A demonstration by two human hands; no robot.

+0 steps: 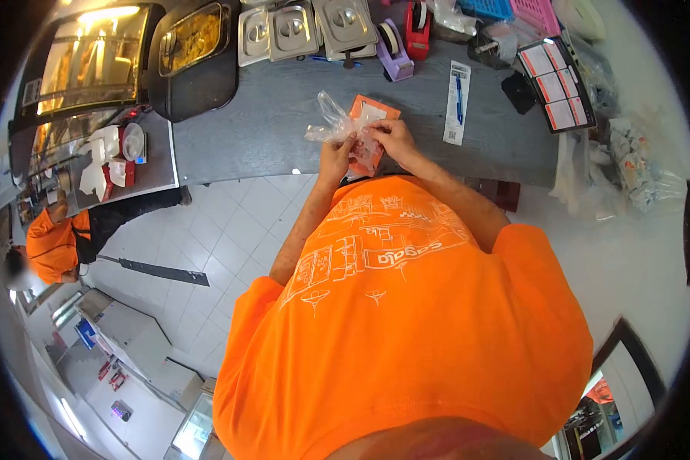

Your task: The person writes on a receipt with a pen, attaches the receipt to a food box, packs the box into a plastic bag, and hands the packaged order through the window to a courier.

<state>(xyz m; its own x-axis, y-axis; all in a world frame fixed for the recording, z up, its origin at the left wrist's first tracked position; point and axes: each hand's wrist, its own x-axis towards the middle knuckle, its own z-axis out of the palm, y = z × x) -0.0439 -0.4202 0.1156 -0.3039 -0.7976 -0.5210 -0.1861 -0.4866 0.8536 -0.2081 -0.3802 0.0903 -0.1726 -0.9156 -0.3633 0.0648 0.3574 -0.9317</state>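
A clear plastic bag (331, 116) is bunched up between my two hands at the near edge of the grey counter. My left hand (336, 159) pinches its lower left part with closed fingers. From the other side, my right hand (395, 141) grips the plastic too, its thumb and fingers pressed together. Under and behind the bag lies a flat orange item (381, 104) with a white patch; whether it is a box or a booklet I cannot tell. Both hands partly cover it.
Steel lidded pans (292, 29), a purple tape dispenser (395, 50) and a red tape dispenser (418, 31) stand at the back. Rightward lie a blue pen (459, 100) on a white strip and a black-framed label board (557, 84). Another person (54, 241) works at far left.
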